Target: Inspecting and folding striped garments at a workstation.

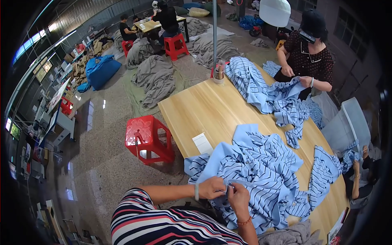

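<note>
A pale blue shirt point(261, 167) with dark stripes lies in a crumpled heap over the near edge of the wooden table point(192, 106). My left hand point(212, 188), with a pale band at its wrist, is closed on an edge of the shirt. Close beside it, my right hand point(239, 197) pinches the same edge; a reddish bracelet circles that wrist. Between the two hands the cloth is held up in a small fold. Whether anything small sits in the fingers is too fine to make out. Small dark buttons show on the shirt.
A white card point(202, 143) lies left of the shirt. More striped garments point(251, 85) cover the table's far side, where a co-worker point(308, 57) handles one. Another person point(363, 175) sits at the right. A red stool point(149, 136) stands left of the table; a clear jar point(219, 73) stands at its far corner.
</note>
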Available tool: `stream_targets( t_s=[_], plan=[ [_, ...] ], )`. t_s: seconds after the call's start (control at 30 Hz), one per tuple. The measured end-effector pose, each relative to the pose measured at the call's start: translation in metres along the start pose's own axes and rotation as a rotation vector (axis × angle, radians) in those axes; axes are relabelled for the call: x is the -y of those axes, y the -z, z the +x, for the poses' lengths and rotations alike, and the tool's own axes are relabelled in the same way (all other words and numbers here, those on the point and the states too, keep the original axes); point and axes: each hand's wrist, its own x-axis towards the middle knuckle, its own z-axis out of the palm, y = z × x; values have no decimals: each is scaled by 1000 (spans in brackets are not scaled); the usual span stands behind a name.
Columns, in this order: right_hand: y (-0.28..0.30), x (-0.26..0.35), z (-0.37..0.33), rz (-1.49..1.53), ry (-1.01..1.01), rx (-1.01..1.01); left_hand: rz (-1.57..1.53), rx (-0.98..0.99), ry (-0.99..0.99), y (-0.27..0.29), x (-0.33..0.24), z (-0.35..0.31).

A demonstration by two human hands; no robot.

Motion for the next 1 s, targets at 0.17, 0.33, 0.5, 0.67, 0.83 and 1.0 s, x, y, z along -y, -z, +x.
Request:
stream_targets(
  t_s=[0.17,0.33,0.5,0.67,0.83,1.0],
  plan=[
    [-15,-20,-3,1,-93,2,-161,75,193,-4,-3,-11],
    [26,-45,-15,198,-241,187,-582,-28,666,10,46,-14],
    [73,-34,-32,317,-361,46,-431,-132,700,50,41,-3],
    [55,3,-21,206,-188,107,-607,-137,705,43,29,5],
    [29,26,-7,64,-20,76,-506,-172,698,39,11,-3],
    [14,34,5,-47,-9,116,-432,-188,631,37,0,0]
  ],
)
